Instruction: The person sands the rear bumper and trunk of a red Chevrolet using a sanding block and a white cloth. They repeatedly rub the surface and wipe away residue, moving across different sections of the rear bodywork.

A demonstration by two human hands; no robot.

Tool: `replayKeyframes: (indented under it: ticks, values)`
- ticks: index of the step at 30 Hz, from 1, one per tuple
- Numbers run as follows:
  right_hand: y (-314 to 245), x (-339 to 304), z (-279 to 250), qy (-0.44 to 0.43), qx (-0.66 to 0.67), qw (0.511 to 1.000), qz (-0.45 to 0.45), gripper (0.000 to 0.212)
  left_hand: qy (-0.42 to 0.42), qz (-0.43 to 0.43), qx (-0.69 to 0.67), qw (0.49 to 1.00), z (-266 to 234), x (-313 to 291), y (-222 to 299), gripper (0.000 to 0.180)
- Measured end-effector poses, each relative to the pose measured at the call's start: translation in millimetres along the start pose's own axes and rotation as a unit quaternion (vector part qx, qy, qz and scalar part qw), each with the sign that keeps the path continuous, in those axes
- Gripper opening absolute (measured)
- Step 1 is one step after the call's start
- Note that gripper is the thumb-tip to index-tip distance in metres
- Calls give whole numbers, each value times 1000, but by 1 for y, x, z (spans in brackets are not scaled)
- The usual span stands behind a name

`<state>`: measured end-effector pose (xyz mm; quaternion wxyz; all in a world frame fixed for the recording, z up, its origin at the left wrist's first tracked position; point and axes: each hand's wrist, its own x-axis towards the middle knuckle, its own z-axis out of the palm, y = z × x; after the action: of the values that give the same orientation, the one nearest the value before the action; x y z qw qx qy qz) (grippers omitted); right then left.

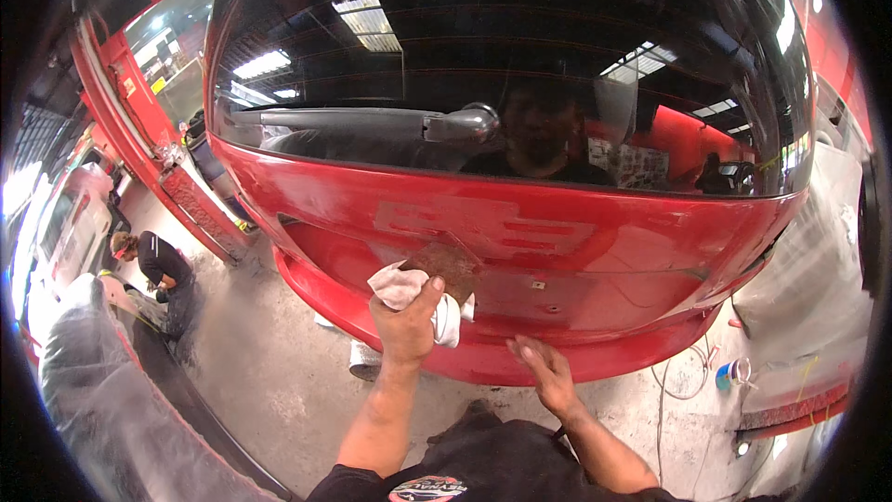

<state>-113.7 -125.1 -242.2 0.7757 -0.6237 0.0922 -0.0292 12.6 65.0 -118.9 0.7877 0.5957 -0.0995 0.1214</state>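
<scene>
While a crumpled white cloth (400, 286) is gripped in the left hand (406, 327), with the fingers closed around it and the thumb laid on top, the right hand (548, 374) is held partly open and empty, its fingers slightly curled near the lower edge of a red bumper (595, 361); whether the bumper is touched cannot be told. Just beyond the cloth, a brown sheet (457, 266) is seen against a red tailgate (613, 302), left of its middle; how it is held is hidden by the cloth and hand. Above the sheet, dull, paler patches (548, 234) are shown across the red paint. Farther up, the tailgate is topped by a dark rear window (576, 28), on whose left half a grey wiper (353, 119) is mounted. To the near right, a small can (732, 374) is stood on the grey floor (269, 363). At the near left, a vehicle is covered by translucent sheeting (88, 381), and beyond it a co-worker (167, 270) in dark clothes is seen bent forward, beside a red post (153, 135).
</scene>
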Motion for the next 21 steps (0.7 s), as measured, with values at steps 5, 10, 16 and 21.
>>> replayKeyframes:
  ticks: [5, 10, 16, 21]
  values:
    - [-52, 69, 81, -105, 77, 991, -8, 47, 33, -33, 4, 999, -31, 15, 13, 13]
    - [-46, 86, 117, -128, 208, 970, 7, 46, -15, 81, 131, 988, -11, 10, 2, 20]
    - [-67, 83, 120, -149, 177, 973, 23, 42, -8, 42, 99, 994, -28, 7, 2, 12]
    - [-68, 91, 121, -169, 177, 969, -36, 45, 44, 4, 42, 998, -27, 9, -2, 16]
